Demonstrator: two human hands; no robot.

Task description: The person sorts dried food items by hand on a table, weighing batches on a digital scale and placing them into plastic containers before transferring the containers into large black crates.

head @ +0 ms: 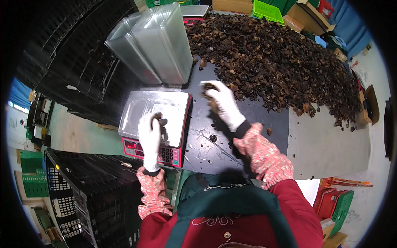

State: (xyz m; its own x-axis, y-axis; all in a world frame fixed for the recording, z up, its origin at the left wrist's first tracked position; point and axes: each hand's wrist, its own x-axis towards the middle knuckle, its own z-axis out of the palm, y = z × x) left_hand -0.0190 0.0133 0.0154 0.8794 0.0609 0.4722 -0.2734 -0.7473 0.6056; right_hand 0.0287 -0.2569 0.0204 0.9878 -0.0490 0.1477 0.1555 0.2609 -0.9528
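Observation:
A red-bodied digital scale (170,152) stands at the table's left side. On its metal plate lies a clear plastic clamshell box (131,114) with a few dark dried fungus pieces (164,131) in it. My left hand (149,133), in a white glove, is over the box, a dark piece at its curled fingertips. My white-gloved right hand (223,104) is closed around several brown dried fungus pieces (211,90), right of the scale and slightly blurred. Beyond it spreads a large heap of dried dark-brown fungus (279,59), which resembles wood ear.
Tall stacks of nested clear plastic boxes (161,46) stand behind the scale. Black plastic crates (74,59) rise at the left, with more black crates (102,192) nearer me. A bright green basket (268,11) and cardboard boxes (232,5) sit behind the heap. Loose bits dot the dark tabletop (198,130).

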